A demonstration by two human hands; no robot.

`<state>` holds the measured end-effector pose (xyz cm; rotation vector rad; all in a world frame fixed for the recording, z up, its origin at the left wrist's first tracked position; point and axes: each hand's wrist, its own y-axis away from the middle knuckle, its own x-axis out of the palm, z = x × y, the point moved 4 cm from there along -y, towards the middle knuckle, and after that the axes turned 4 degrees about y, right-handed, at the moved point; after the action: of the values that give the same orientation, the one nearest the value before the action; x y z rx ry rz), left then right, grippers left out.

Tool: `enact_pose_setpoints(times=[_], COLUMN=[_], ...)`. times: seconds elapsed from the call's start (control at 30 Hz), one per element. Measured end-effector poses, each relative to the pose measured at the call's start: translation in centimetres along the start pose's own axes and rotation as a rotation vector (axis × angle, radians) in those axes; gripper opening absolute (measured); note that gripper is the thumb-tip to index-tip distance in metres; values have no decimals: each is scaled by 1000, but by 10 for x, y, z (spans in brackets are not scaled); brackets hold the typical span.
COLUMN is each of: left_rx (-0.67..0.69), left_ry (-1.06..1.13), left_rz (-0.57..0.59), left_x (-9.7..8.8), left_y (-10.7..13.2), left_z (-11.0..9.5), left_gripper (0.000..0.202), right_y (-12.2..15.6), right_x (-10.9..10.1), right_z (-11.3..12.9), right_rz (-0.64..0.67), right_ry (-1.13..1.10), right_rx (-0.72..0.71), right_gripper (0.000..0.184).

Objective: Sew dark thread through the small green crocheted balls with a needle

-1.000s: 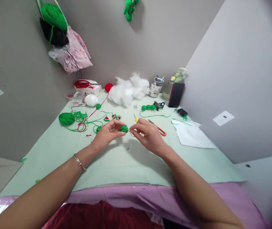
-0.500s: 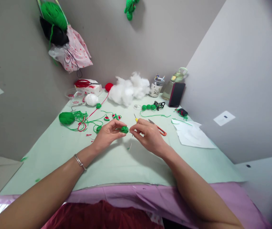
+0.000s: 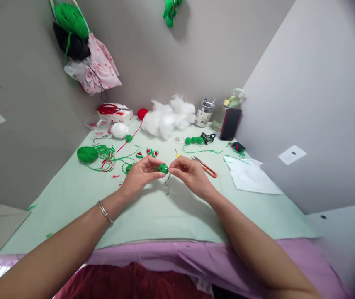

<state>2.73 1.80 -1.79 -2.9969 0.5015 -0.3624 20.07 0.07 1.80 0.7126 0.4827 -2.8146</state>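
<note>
Between the thumb and fingers of my left hand [image 3: 140, 174] is a small green crocheted ball [image 3: 163, 168]. My right hand [image 3: 190, 172] is pinched close against the ball's right side, on what looks like a thin needle; a pale sliver of it shows at the ball. A dark thread loop [image 3: 167, 180] hangs below those fingertips. Just behind the right hand lie orange-handled scissors [image 3: 209, 171] and a yellow-handled tool [image 3: 177, 154], partly hidden by the fingers. Another green piece [image 3: 129, 168] sits beside my left hand, partly covered by it.
Green yarn [image 3: 87, 154] with tangled strands lies left. White stuffing [image 3: 168, 118] is heaped at the back, near a red yarn ball [image 3: 142, 113]. A pen cup [image 3: 203, 115], bottle [image 3: 219, 118] and phone [image 3: 230, 124] stand back right. White paper [image 3: 252, 176] lies right.
My right fingers have come slightly closer to the ball, and the dark thread loop now hangs in view below them. My left hand stays in place with the ball.
</note>
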Motion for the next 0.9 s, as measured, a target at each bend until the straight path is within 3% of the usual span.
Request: enact_pose_setpoints(times=[0.13,0.27,0.5,0.63,0.77,0.9], left_rx=[22,92,133,174,193,215], left_ry=[37,28,-11,-15,-43,-59], left_rz=[-13,-38,-62,-108,-132,-142], left_x=[0,0,2,-1,-2,-1], left_y=[0,0,2,2,3,5], left_z=[-2,-3,-7,-8,-7,-8], left_gripper=[34,35,33,30,30,29], right_y=[-2,-2,0,2,3,2], right_x=[7,15,6,1,5,13], right_z=[-6,-7,-2,3,-1,-5], right_rz=[77,32,-65,-39,12,40], right_ry=[-226,-307,-73,71,115,-46], right_rx=[127,140,6,-97,-63,49], right_gripper=[26,32,20,12,11,6])
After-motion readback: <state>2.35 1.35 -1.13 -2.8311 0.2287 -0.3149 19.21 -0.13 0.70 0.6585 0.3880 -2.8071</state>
